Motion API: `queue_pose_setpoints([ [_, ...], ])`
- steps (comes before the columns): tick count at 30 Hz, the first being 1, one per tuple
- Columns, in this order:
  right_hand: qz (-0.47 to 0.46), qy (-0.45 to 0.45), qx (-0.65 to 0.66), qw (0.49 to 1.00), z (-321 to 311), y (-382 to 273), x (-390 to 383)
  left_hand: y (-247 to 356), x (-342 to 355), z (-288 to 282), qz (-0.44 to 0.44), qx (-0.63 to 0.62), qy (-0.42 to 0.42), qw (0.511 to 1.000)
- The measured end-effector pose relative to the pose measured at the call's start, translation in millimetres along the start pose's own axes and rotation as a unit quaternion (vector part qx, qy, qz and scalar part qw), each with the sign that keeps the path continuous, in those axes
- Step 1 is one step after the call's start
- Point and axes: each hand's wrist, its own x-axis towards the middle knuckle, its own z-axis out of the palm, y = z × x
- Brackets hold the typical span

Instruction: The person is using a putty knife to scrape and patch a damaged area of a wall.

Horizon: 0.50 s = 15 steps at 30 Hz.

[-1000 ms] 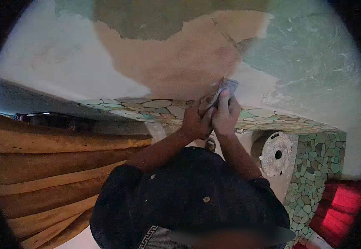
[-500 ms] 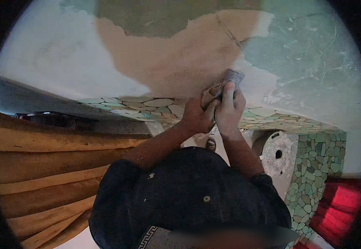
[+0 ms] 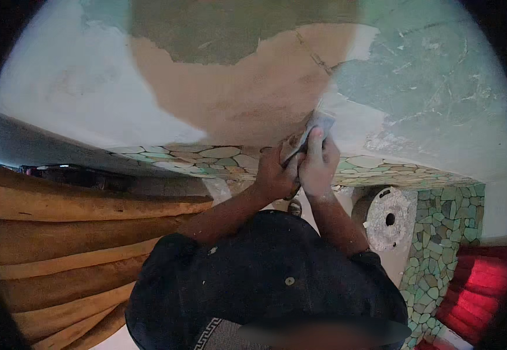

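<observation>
The right hand's (image 3: pixel 318 166) fingers pinch a flat, dusty grey blade (image 3: pixel 323 121), turned more edge-on than 0.5 s ago, seemingly changing its working angle. The left hand (image 3: pixel 274 174) curls just beside; its grip cannot be told. Beyond the fingertips: a smooth tan-and-white plastered wall (image 3: pixel 230 96); leftward, folded ochre cloth (image 3: pixel 78 204).

Reaches forward with the bare left forearm (image 3: pixel 227 211) slanting toward two o'clock and the bare right forearm (image 3: pixel 339 221) toward eleven. Holds the left grip (image 3: pixel 275 175) close at nine o'clock of the right grip (image 3: pixel 318 168). Points the right thumb (image 3: pixel 316 143) toward twelve, with the right fingers (image 3: pixel 332 156) curled. Shows left finger positions too dimly to tell.
</observation>
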Motion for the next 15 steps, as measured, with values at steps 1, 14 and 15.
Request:
queue_pose_setpoints([
  [1,-0.007,-0.007,-0.013,1.000,0,-6,6,2,10,-4,-0.028,-0.021,-0.021,0.999],
  [14,0.002,-0.044,0.021,0.999,-2,-33,19,27,25,-12,-0.094,-0.118,-0.054,0.987],
  [15,0.013,-0.050,0.074,0.996,2,-34,21,25,23,-10,-0.094,-0.116,-0.052,0.987],
])
